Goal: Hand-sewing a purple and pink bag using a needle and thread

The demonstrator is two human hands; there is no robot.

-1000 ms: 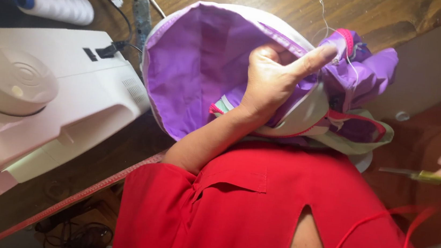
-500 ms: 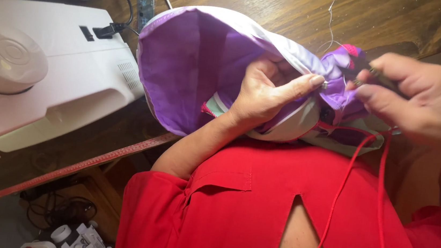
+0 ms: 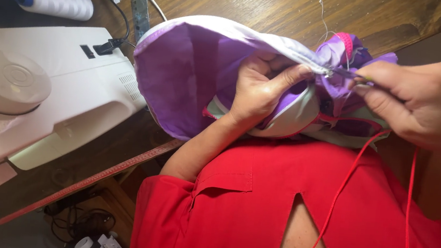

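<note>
- The purple fabric piece (image 3: 193, 73) is held up over the near edge of the wooden table (image 3: 253, 3), just right of the white sewing machine (image 3: 35, 90).
- The left hand (image 3: 258, 92) is seen inside the fold, its fingers closed on the pale seam edge, the thumb pressed along the seam.
- The right hand (image 3: 427, 103) is closed in a pinch on a thin tool (image 3: 352, 74) with a metal tip set at the seam; whether it is a needle or a seam ripper cannot be told.
- A red thread (image 3: 343, 190) is seen hanging from below the right hand across the red garment (image 3: 255, 213).
- Judgement: the seam is best kept taut between thumb and forefinger, with the tool tip worked under one stitch at a time and pointed away from the left fingertips, so that the fabric is not snagged.
- No readable package is noted. A white thread cone (image 3: 54, 1) with a blue core lies at the far left corner of the table.
- A red measuring strip (image 3: 80, 186) is fixed along the table's near edge; its marks are too small to tell.
- Small white spools (image 3: 91, 245) are seen on the floor below, beside dark cables.
</note>
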